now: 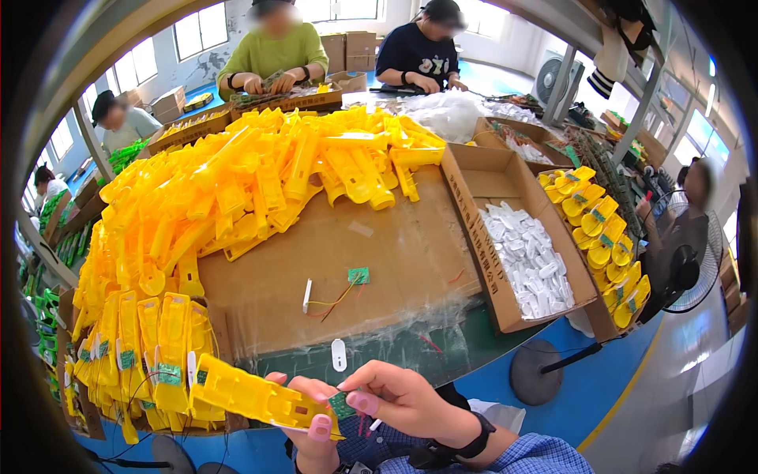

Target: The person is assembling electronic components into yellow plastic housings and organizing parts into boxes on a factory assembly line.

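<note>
My left hand (312,423) grips a long yellow plastic shell (253,393) near its right end, low in the view. My right hand (399,399) pinches a small green circuit board (342,405) against that end of the shell; thin red wires hang below it. On the brown cardboard sheet (395,253) ahead lies another green board (358,276) with red and yellow wires joined to a small white piece (307,295). A small white oval part (339,355) lies just beyond my hands.
A large heap of yellow shells (253,170) fills the left and far side. A cardboard box (474,229) holds white parts (529,261); beside it sit yellow pieces (604,241). Other people work at the far end and right.
</note>
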`<state>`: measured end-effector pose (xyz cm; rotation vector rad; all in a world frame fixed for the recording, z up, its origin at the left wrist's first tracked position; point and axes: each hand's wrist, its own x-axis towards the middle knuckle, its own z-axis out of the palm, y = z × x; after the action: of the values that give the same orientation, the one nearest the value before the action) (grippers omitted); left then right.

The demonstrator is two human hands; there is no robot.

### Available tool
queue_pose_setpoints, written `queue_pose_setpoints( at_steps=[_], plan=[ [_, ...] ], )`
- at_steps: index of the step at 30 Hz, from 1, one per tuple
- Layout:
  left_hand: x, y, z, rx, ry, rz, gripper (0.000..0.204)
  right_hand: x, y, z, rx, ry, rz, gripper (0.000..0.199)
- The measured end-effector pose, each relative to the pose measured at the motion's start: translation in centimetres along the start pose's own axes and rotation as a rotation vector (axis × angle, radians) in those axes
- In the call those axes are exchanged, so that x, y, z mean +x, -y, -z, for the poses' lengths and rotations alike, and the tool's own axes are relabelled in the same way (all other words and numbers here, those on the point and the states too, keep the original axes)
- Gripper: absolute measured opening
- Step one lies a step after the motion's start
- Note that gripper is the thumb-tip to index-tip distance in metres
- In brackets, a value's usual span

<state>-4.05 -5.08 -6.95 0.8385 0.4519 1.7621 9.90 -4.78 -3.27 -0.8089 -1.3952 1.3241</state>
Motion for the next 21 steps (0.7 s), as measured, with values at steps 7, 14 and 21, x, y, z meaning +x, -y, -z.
queue_pose_setpoints(
  at_steps=[7, 14, 21],
  plan=[
    [0.1, 0.9, 0.1, -0.124, 0.206, 0.124, 0.067, -0.9, 1.3, 0.8, 0.313, 0.081, -0.214, 0.016],
    [0.1, 0.7, 0.5, -0.121, 0.252, 0.131, 0.066, -0.7, 1.5, 0.8, 0.281, 0.115, -0.228, 0.016],
    [0.4, 0.8, 0.5, -0.171, 0.247, 0.129, 0.063, -0.8, 1.3, 0.3, 0.169, 0.069, -0.204, 0.016]
  ],
)
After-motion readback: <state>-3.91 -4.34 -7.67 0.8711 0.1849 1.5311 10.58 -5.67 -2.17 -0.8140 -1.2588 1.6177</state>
